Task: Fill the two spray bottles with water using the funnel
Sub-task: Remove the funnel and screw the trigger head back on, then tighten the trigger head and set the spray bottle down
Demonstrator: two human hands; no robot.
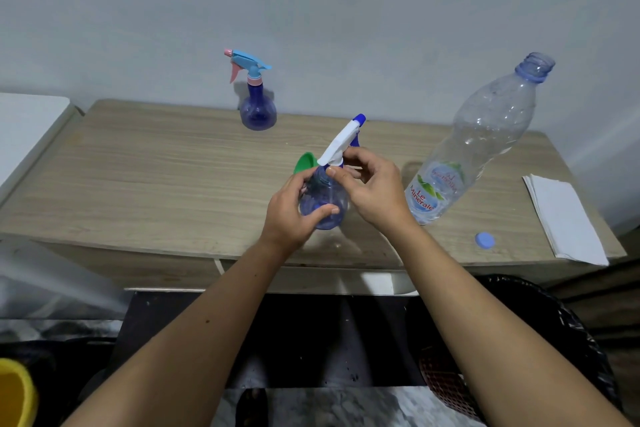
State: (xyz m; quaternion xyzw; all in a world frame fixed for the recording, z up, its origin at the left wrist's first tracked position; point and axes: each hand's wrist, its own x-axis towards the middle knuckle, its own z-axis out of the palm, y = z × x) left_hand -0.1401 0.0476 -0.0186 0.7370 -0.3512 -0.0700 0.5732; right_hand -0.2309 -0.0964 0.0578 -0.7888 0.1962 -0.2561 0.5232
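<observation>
My left hand (294, 215) grips the round body of a clear blue spray bottle (325, 199) near the middle of the wooden table (156, 177). My right hand (372, 189) holds its white and blue spray head (341, 142) at the neck. A green funnel (304, 161) lies just behind this bottle, partly hidden. A second blue spray bottle (258, 104) with a light blue and pink head stands upright at the back of the table. A large clear water bottle (481, 142), uncapped and almost empty, stands to the right.
A small blue cap (485, 240) lies near the table's front right edge. Folded white paper (562, 218) rests at the right end. A dark mesh bin (554, 340) stands below right, a yellow container (15, 392) at lower left.
</observation>
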